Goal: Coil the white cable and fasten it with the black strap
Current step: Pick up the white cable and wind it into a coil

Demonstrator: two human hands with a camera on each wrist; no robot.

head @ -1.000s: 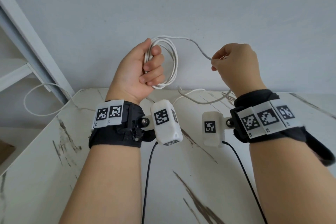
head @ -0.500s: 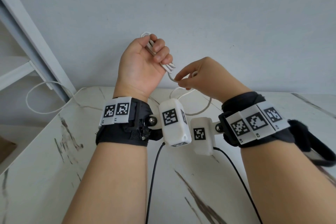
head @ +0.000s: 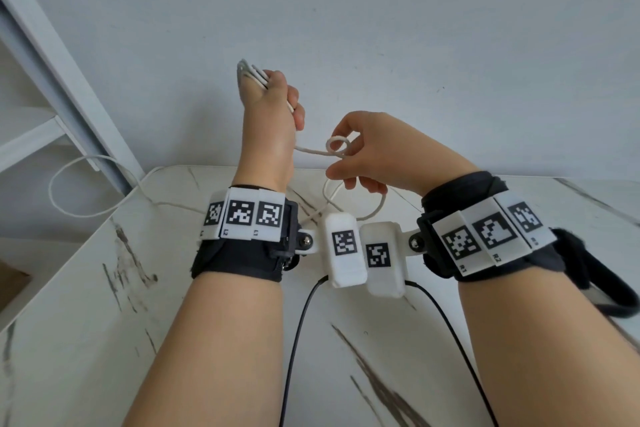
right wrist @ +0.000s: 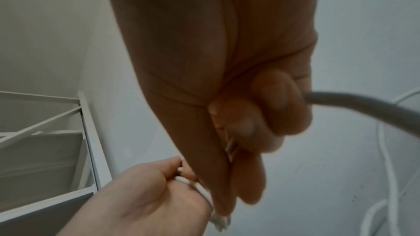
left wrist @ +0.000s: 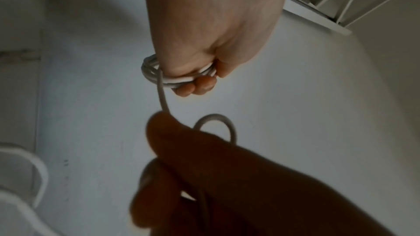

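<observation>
L hand (head: 273, 121) fisted round the cable (head: 323, 150) coil — R hand (head: 374, 152) pinched a small loop just beside it, above the desk (head: 86, 288).

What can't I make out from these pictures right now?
- Black strap: in no view.
- Turns in the coil: the left hand covers most of it in every view.
- White cable's far end: runs off behind the shelf frame, head view.
- Right hand's grip: blurred and dark in both wrist views.
</observation>
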